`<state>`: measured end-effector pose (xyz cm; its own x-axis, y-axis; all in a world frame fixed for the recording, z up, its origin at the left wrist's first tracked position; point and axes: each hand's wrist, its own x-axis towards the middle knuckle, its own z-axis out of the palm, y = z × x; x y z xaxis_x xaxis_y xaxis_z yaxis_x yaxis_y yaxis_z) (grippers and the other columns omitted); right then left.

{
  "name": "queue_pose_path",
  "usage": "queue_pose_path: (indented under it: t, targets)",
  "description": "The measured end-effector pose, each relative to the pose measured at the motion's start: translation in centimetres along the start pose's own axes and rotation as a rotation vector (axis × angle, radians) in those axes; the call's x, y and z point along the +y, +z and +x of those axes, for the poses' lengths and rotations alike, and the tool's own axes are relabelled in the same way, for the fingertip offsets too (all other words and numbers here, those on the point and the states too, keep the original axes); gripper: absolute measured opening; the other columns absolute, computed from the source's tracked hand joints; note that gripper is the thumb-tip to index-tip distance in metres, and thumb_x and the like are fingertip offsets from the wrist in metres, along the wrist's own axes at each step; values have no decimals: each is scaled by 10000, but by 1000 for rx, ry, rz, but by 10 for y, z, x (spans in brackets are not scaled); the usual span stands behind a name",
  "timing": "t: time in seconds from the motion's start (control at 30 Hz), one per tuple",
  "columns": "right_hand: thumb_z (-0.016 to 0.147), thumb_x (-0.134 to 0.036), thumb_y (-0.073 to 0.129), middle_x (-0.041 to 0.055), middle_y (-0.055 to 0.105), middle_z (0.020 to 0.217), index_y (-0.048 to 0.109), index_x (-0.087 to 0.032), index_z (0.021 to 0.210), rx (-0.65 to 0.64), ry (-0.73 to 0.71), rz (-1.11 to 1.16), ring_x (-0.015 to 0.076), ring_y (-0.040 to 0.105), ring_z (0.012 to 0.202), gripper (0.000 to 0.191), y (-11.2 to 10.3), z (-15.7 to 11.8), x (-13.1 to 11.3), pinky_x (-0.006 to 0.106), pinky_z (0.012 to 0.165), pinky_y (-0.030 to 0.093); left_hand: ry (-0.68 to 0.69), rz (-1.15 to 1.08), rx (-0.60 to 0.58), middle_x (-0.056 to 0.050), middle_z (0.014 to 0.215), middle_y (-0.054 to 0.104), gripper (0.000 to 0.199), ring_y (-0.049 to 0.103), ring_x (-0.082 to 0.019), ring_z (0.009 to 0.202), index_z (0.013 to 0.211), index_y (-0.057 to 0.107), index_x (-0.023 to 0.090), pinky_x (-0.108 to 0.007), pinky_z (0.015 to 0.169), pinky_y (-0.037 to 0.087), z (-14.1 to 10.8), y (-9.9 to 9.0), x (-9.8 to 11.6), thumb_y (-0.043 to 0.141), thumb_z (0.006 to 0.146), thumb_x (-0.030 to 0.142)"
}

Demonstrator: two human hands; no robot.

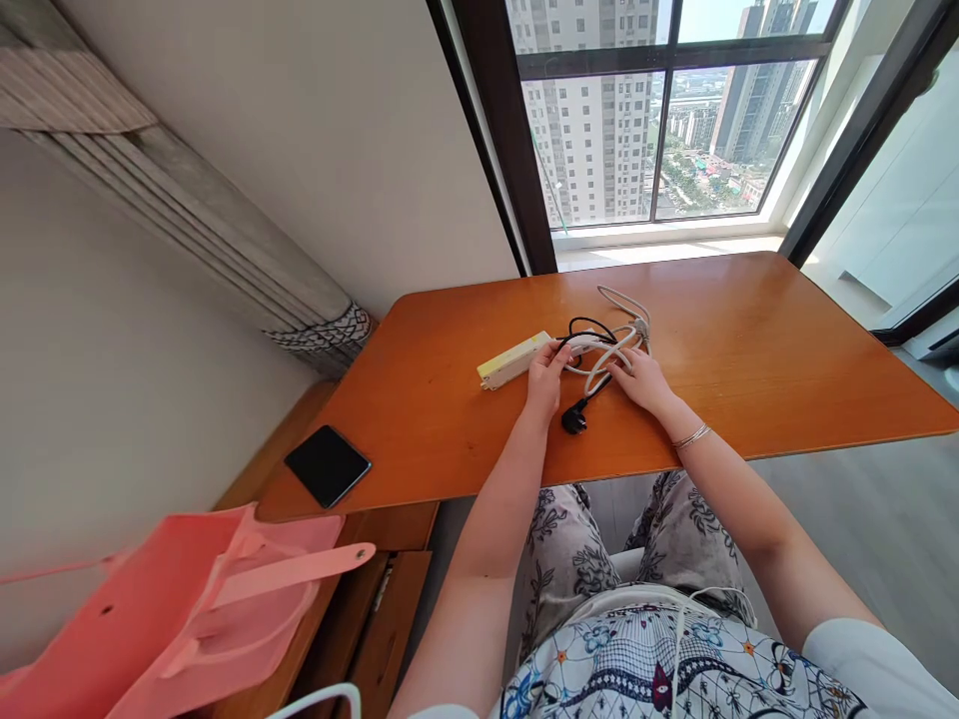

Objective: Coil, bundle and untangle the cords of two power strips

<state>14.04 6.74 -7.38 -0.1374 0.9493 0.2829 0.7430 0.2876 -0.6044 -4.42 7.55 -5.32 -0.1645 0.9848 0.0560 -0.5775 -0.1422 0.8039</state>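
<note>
A white power strip [515,361] with a yellowish top lies on the wooden table just left of the cables. My left hand [545,379] is beside its right end, thumb and fingers pinched on a thin black cable [588,322]. A loosely looped white cable [621,332] spreads to the right, tangled with the black one. My right hand [642,381] has its fingers closed on the near side of the white loops. Close to the table's front edge, between my wrists, rests a black plug [574,418]; its cord runs up toward my right fingertips.
A dark-screened tablet or phone [328,465] lies at the left of the table [435,429]. Below it, a pink bag [225,609] sits on a wooden surface. Behind the table are a window [666,110] and a gathered curtain [247,260].
</note>
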Motion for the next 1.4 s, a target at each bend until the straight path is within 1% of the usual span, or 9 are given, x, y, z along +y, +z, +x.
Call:
queue_pose_path:
  t: [0.23,0.37,0.57,0.8,0.93,1.03,1.17,1.27,1.4]
  targets:
    - [869,-251,661,146,690,1115,762,-243,1021,124,3,-179,343,559,1131,183,-4,0,7,472,941,448,-120,-214,135,49,586,475,239,449,-60,526,668,553,169,-198,588,409,7,-3,5,683,866,141]
    - [899,-321,661,147,696,1038,779,-238,900,186,14,-199,338,548,1077,145,-8,0,10,462,905,443,-222,-280,188,48,553,439,249,441,-65,510,672,545,167,-196,566,410,12,-8,10,610,911,182]
    - [962,-426,574,91,682,937,777,-241,981,355,0,4,250,596,898,276,-20,1,10,363,805,470,-194,-298,192,11,614,541,220,513,-82,553,733,606,157,-213,591,439,13,-9,9,544,941,184]
    - [921,-477,638,49,663,827,780,-246,1076,400,-117,237,190,618,757,312,-17,-3,3,321,742,502,-135,-263,238,7,649,598,222,571,-91,590,756,643,157,-220,624,440,18,-12,2,550,951,205]
    - [846,-433,720,26,662,766,762,-225,1079,424,-231,359,169,603,694,315,-12,-2,5,306,665,512,52,-48,266,-12,797,666,116,651,-115,751,864,658,191,-212,689,469,20,-16,-6,597,938,257]
    - [826,-370,726,31,679,789,749,-218,1065,417,-285,438,166,604,693,284,-12,-3,4,297,626,508,329,319,309,-57,1037,692,141,658,-161,1013,961,681,213,-272,901,500,17,-21,-8,550,950,262]
    - [856,-272,640,43,687,837,738,-220,1072,404,-311,447,160,578,678,243,-14,-5,0,296,609,497,750,818,315,-140,1333,575,245,520,-250,1313,1121,703,201,-390,1118,405,5,-24,-6,590,919,279]
    - [878,-258,602,48,690,879,741,-220,1016,384,-294,434,144,536,643,200,-14,-4,-3,295,604,489,976,979,193,-139,1266,602,203,559,-268,1233,1057,722,205,-432,1076,436,-7,-20,-5,635,904,307]
    - [898,-328,625,94,681,1119,738,-207,1089,299,-157,407,141,579,692,253,-10,0,3,325,698,546,994,1049,-123,-68,961,684,161,640,-222,961,906,710,232,-411,937,511,-15,-12,-8,619,944,359]
